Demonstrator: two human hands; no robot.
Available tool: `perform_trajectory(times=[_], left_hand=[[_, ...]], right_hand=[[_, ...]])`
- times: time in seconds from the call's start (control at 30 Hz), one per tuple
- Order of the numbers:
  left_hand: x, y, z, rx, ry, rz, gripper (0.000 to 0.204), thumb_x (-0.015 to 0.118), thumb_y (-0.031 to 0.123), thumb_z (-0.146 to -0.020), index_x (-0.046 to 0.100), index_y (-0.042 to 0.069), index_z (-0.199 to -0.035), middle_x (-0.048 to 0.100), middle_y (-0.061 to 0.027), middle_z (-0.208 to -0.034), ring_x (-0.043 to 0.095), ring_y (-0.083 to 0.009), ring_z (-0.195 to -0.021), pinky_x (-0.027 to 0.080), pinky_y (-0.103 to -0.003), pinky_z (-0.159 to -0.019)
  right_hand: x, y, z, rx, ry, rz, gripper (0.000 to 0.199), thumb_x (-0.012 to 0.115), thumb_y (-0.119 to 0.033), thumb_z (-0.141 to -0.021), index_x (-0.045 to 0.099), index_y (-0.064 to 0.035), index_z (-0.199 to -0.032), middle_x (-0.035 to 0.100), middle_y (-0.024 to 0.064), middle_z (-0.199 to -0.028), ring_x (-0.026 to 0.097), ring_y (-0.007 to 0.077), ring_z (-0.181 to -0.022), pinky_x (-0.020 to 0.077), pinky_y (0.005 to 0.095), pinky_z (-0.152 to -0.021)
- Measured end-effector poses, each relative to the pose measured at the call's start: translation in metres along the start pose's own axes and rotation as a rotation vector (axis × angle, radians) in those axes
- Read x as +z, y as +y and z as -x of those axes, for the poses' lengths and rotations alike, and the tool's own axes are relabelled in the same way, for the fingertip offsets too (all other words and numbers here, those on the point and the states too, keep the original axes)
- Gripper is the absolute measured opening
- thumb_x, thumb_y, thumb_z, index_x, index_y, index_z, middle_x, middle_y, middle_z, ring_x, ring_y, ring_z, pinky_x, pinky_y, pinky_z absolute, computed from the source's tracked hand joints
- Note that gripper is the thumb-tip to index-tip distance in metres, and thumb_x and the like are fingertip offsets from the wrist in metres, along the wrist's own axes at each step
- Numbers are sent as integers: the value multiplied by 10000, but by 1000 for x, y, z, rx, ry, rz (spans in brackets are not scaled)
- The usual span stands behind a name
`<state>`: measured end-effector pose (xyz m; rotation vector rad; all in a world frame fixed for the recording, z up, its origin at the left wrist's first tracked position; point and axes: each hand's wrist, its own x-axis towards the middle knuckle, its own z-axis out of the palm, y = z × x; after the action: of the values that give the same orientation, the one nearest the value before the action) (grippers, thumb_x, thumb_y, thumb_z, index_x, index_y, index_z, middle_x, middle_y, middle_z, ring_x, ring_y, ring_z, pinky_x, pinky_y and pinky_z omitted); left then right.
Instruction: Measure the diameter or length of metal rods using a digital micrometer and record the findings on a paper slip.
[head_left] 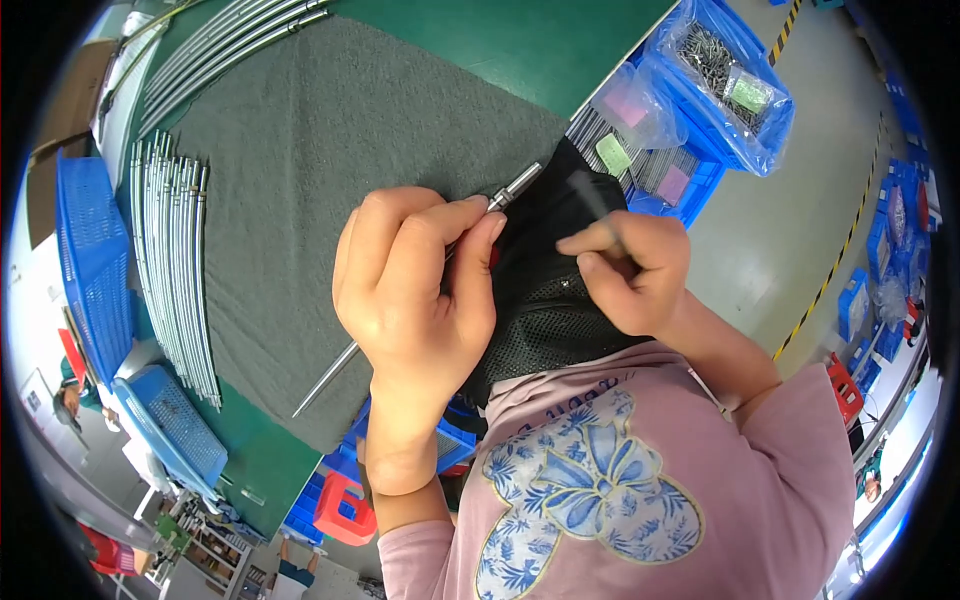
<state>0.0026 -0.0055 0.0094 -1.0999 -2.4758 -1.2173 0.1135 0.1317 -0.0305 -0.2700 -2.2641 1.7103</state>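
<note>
My left hand (415,285) is closed around a thin silver metal rod (325,382). The rod runs diagonally from its pointed lower-left end to a thicker ferrule end (518,187) that sticks out past my fingertips. My right hand (628,268) pinches a short thin dark pin (592,200) between thumb and forefinger, just right of the ferrule end. Both hands hover over a black mesh cloth (550,310) lying at the edge of the grey felt mat (320,150).
A row of several curved silver rods (175,260) lies along the mat's left side; more rods (220,40) lie at the top. Blue baskets (92,250) stand at the left. Blue bins with bagged small parts (725,85) sit at the upper right. A red stool (345,508) stands below.
</note>
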Motion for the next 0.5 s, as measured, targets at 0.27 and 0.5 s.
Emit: perform_trajectory(times=[0.27, 0.5], left_hand=[[2, 0, 1, -12, 10, 2, 152, 678, -3, -590, 592, 47, -706, 504, -63, -663, 492, -202, -563, 387, -287, -502], [-2, 2, 1, -1, -8, -40, 150, 672, -7, -604, 600, 49, -723, 508, -57, -676, 487, -202, -573, 382, -288, -506]], right_hand=[[10, -21, -10, 288, -82, -351, 220, 397, -132, -905, 506, 30, -804, 561, 120, -688, 552, 210, -622, 424, 276, -594], [12, -29, -16, 350, -188, -381, 242, 395, -151, -908, 509, 12, -770, 540, 102, -637, 527, 171, -565, 406, 269, -546]])
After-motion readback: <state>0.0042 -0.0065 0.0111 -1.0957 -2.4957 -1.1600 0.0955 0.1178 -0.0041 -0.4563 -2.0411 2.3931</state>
